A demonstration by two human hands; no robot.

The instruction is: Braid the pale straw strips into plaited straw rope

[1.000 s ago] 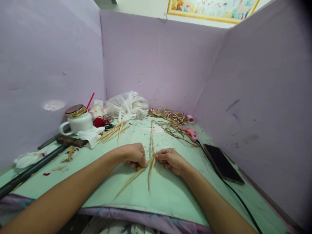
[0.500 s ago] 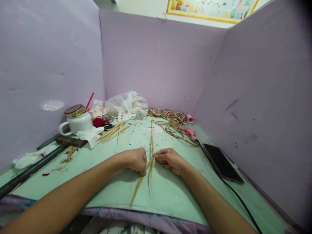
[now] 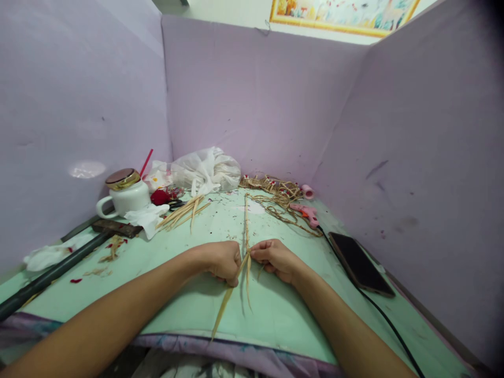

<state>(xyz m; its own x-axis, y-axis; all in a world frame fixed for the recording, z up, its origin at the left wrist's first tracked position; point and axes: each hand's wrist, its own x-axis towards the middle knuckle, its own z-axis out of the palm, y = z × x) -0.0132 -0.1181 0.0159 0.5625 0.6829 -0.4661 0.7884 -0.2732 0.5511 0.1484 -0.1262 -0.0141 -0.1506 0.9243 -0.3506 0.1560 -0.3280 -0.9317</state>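
A thin braid of dry straw-coloured fibre (image 3: 247, 223) runs from the middle of the table toward me, its loose strands spreading at the near end. My left hand (image 3: 224, 262) is closed in a fist around one flat strand (image 3: 222, 311), whose tail hangs out below toward the table's front edge. Thumb and fingertips of my right hand (image 3: 273, 258) pinch the braid's near end, where the strands part. Another loose strand (image 3: 248, 283) hangs down between the hands. A short strand tip shows under my right fingers.
At left stand a white lidded mug (image 3: 128, 199), a hammer (image 3: 118, 228) and a bundle of straw strips (image 3: 183, 214). A plastic bag (image 3: 208, 170) lies at the back. Braided cord (image 3: 281, 197), a pink glue gun (image 3: 307, 214) and a phone (image 3: 360, 262) lie at right.
My left hand has shifted slightly right, closer to the braid, with its strand. The hanging middle strand has swung a little to the right. My right hand stays in place.
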